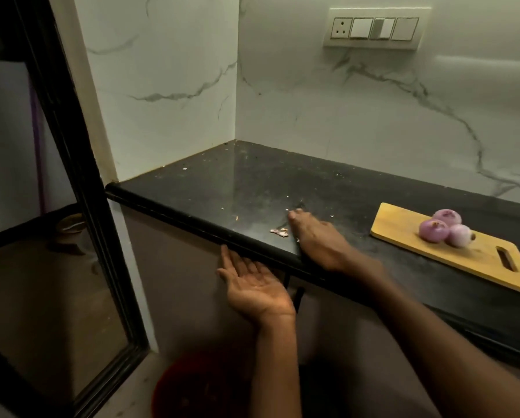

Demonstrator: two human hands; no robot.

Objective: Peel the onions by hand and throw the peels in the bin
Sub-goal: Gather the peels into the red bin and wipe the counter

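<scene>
Three peeled purple onions point(444, 227) sit together on a wooden cutting board point(481, 260) at the right of the black countertop point(252, 182). My right hand point(316, 238) lies flat on the counter near its front edge, fingers together, touching a small pile of peel scraps point(279, 232). My left hand point(254, 286) is held palm up, fingers apart, just below the counter's edge under the scraps, holding nothing. A dark red bin point(192, 387) stands on the floor below, partly hidden by my left forearm.
White marble walls form a corner behind the counter, with a switch plate point(376, 28) high on the right wall. A black-framed glass door point(71, 182) stands at the left. Small peel flecks are scattered over the counter.
</scene>
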